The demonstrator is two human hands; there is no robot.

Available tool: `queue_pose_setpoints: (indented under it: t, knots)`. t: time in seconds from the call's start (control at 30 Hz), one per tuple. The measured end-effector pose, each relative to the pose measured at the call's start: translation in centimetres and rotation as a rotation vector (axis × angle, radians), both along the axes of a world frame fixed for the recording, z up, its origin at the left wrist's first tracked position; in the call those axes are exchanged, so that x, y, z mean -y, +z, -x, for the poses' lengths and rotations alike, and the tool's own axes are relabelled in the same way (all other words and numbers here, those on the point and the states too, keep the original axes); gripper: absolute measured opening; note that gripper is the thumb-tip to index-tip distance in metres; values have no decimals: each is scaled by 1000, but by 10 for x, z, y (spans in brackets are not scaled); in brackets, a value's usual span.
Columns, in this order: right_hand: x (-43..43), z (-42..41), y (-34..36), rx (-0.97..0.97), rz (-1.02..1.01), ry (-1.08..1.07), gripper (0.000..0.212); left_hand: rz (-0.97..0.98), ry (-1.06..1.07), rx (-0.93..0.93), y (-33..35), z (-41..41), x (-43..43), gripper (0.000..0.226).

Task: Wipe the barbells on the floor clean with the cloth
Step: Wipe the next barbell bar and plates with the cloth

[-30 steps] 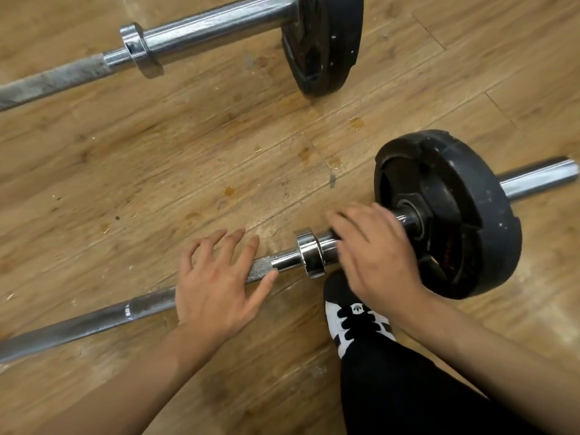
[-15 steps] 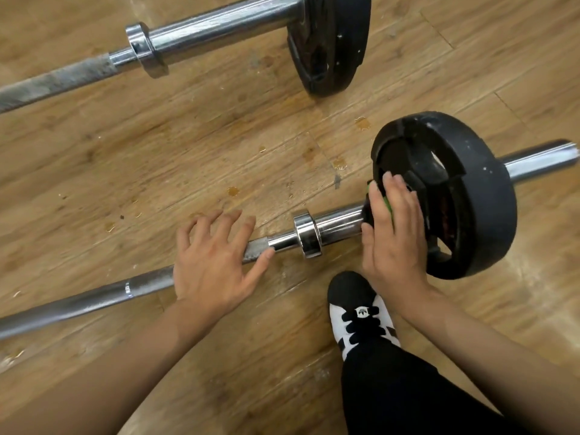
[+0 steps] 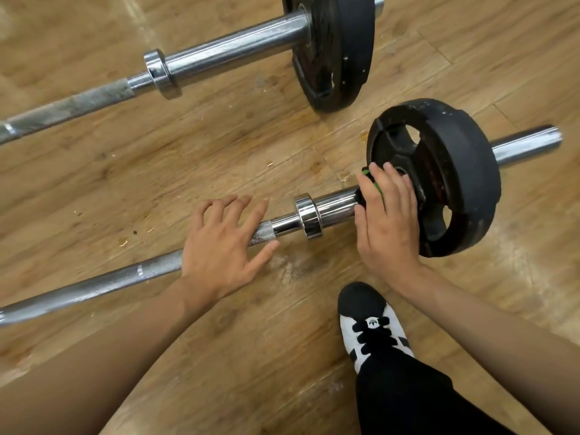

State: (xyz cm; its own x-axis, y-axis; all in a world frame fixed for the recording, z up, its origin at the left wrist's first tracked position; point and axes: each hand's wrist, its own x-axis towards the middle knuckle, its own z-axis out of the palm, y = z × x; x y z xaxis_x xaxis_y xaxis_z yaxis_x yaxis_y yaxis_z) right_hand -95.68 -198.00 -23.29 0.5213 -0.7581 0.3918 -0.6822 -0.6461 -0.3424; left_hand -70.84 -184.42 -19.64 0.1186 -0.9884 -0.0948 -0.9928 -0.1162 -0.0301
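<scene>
Two barbells lie on the wooden floor. The near barbell (image 3: 94,285) has a chrome collar (image 3: 309,219) and a black plate (image 3: 464,171) on its right sleeve. My left hand (image 3: 222,249) rests on its knurled shaft, fingers spread. My right hand (image 3: 387,221) lies flat over the sleeve right next to the plate and presses a green and black cloth (image 3: 368,182) against it; most of the cloth is hidden under the palm. The far barbell (image 3: 235,48) lies parallel behind, with its own black plate (image 3: 342,48).
My foot in a black and white shoe (image 3: 370,324) stands on the floor just below the near sleeve, with a black trouser leg behind it. The wooden floor (image 3: 219,146) between the two bars has small stains and crumbs.
My right hand slid with the cloth along the sleeve from beside the collar to the plate's hub. The plate has turned a little. My left hand stayed on the shaft.
</scene>
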Motion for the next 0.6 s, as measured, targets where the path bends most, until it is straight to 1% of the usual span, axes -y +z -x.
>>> queue_pose_setpoints:
  t: [0.1, 0.2, 0.3, 0.33, 0.43, 0.53, 0.6]
  knots:
    - [10, 5, 1, -91, 51, 78, 46, -50, -68, 4, 3, -8, 2, 72]
    - [15, 2, 12, -215, 47, 86, 50, -73, -155, -1, 5, -17, 3, 73]
    - [18, -3, 24, -317, 17, 81, 51, -100, -169, 22, 9, -20, 8, 76]
    - [19, -4, 29, -318, -4, 72, 50, -106, -175, 17, 10, -21, 9, 77]
    - [12, -20, 29, -208, -18, 26, 47, -105, -161, 2, 13, -24, 13, 78]
    - [0, -46, 15, -131, 27, 148, 48, -63, -171, 31, 8, -29, 20, 78]
    - [-5, -57, 5, -27, 38, 150, 46, -43, -170, 50, 3, -32, 22, 78]
